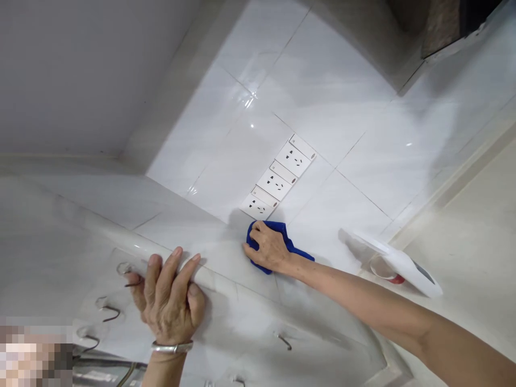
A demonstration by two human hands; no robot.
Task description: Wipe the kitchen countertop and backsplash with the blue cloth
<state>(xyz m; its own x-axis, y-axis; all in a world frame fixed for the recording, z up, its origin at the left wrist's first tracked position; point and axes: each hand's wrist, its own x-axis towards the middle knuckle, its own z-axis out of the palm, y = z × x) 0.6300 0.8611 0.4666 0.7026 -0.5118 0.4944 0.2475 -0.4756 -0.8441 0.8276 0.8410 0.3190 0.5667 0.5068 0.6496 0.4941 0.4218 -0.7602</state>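
Observation:
My right hand [268, 248] presses a blue cloth [282, 234] against the white tiled wall [322, 86], just below a strip of white power sockets [278, 177]. The fingers are closed over the cloth. My left hand [169, 303], with a silver bangle on the wrist, grips the rounded edge of a white ledge [226, 282], fingers curled over the rim.
Several metal hooks [108, 310] hang from the ledge's underside. A white lid-like object with a red-rimmed container [397, 266] sits on the right by the wall. A dark opening [443, 21] shows at top right. A blurred patch covers the bottom left corner.

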